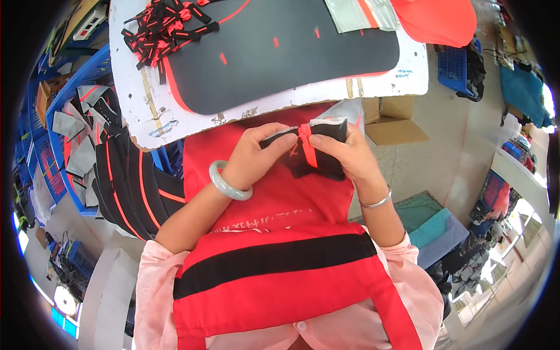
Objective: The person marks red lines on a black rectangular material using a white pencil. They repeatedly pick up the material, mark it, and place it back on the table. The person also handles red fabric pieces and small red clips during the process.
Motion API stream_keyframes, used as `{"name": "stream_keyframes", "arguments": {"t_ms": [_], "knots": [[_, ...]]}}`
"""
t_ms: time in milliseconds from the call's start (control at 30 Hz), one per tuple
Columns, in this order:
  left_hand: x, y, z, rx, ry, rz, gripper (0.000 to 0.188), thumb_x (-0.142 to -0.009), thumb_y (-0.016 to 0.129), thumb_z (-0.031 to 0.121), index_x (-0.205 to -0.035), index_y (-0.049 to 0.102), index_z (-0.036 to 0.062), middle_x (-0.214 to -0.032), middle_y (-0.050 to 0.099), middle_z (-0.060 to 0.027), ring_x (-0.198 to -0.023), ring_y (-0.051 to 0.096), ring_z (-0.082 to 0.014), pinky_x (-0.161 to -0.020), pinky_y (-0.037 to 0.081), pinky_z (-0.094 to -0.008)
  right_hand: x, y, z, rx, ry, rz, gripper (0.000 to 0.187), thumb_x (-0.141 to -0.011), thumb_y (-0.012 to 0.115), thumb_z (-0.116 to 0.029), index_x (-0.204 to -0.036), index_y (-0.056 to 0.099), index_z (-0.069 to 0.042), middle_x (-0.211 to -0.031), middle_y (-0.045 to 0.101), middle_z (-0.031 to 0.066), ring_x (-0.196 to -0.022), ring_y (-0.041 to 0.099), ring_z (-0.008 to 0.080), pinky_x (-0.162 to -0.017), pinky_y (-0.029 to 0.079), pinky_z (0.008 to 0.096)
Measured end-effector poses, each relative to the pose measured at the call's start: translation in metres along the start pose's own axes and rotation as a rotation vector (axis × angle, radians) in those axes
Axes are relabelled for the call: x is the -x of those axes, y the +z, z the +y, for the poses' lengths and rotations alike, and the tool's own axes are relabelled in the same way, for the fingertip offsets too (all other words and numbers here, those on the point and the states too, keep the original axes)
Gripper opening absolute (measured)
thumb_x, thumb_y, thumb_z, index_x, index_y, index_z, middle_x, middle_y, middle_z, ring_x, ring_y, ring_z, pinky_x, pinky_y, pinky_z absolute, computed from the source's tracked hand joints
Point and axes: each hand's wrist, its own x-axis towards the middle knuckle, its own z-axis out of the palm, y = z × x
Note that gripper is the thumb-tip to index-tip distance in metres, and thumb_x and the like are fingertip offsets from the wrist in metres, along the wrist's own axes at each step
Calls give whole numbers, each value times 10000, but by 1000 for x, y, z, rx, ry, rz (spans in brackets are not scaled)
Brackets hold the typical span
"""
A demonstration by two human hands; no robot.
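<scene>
Over my red apron, just off the table's near edge, both hands hold a small black fabric piece [324, 161] with a bright coral strip down its middle and a pale edge along the top. My left hand [259, 153] pinches its left side between thumb and fingers. On the other side, my right hand [354, 153] grips it, the thumb pressed close to the coral strip. The fabric's lower part hangs beneath my thumbs, and my fingers behind it are hidden.
On the worn white table [413, 79] lies a large dark panel [268, 58] with coral edging. A heap of black and coral tabs [163, 35] sits at its far left. A blue crate [58, 111] of fabric pieces stands left; a cardboard box [396, 125] is right, on the floor.
</scene>
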Motion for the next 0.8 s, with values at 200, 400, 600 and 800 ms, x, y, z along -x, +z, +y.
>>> {"name": "stream_keyframes", "arguments": {"t_ms": [200,400,600,800], "knots": [[-9,-12,-5,208,-426,43,216,-870,672,178,-1031,667,34,-890,648,-8,-741,563,-80,-582,416,-221,-22,4,27,-162,82,8,250,-882,683,-152,-1061,640,17,-981,656,38,-884,594,104,-780,481,261],[-22,-12,-14,297,-480,157,269,-849,697,182,-1103,668,97,-952,634,35,-788,534,-43,-495,327,-205,-31,9,34,-134,14,63,257,-892,668,-149,-1075,634,28,-1008,655,44,-905,586,108,-813,477,270],[-25,-11,-15,316,-470,188,259,-855,699,171,-1099,649,98,-954,631,37,-753,545,-60,-507,363,-211,-32,14,32,-117,-6,117,271,-893,661,-147,-1093,631,33,-1008,654,44,-905,582,101,-802,476,266],[-27,-11,-15,358,-457,204,252,-857,700,170,-1089,644,90,-945,633,18,-791,572,-93,-550,408,-233,-37,9,31,-32,54,80,269,-900,654,-156,-1086,629,36,-991,654,44,-892,576,107,-787,476,274]]}}
